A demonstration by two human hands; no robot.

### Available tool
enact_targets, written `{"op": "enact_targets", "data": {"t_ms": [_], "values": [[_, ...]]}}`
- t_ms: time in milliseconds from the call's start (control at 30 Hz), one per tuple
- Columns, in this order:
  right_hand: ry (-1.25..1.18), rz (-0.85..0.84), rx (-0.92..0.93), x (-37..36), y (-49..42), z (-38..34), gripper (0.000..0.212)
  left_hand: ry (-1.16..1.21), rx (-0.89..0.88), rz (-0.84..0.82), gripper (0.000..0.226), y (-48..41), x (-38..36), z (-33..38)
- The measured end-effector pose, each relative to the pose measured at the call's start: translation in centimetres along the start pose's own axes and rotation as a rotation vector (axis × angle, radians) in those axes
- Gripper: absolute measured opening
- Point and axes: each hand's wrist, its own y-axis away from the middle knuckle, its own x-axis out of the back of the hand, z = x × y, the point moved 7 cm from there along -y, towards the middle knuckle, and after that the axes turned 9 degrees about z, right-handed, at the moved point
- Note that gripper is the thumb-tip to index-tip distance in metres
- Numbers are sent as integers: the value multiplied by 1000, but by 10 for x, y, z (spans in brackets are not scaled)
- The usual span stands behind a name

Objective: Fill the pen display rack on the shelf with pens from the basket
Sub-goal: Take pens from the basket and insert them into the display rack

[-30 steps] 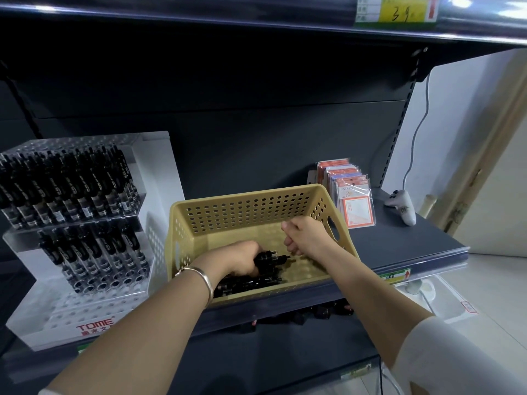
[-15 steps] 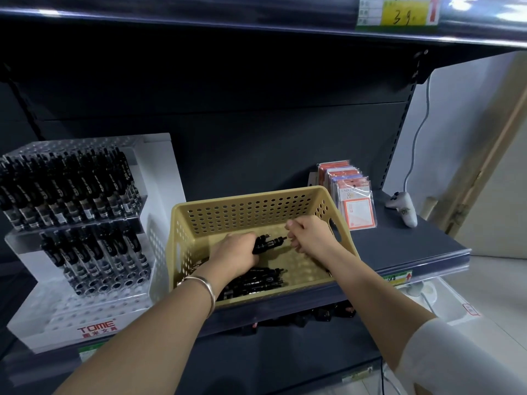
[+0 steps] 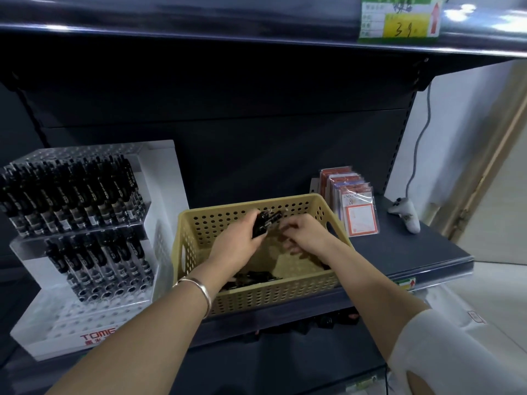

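Pens [image 3: 263, 223] in left hand [image 3: 236, 245] blurry, their number unclear

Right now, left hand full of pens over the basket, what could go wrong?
The left hand grips several pens at once; one could slip out on the way to the rack. The basket sits at the shelf's front edge; a nudge might tip it. The free holes lie below filled tiers; standing pens could get knocked.
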Motion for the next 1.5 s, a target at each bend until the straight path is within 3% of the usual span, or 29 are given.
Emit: {"op": "enact_targets", "data": {"t_ms": [200,367,533,667,900,1133,1300,1500], "values": [[9,-25,52,-5,-6,-17,20,215,107,74,55,-11,14,-7],[-212,-7,85,2,-2,-42,18,364,130,166,35,-20,25,-10],[-479,-53,72,0,8,-61,23,471,155,215,32,-19,39,-7],[-491,55,157,10,19,-78,12,484,132,196,33,-14,49,3],[-533,155,208,23,41,-107,12,544,88,204,24,-2,79,18],[-609,183,143,17,62,-127,12,517,71,221,12,24,111,10],[-640,163,137,-3,82,-145,14,524,97,124,19,50,126,-9],[-653,-13,165,-52,103,-175,15,524,164,177,25,83,152,-52]]}}
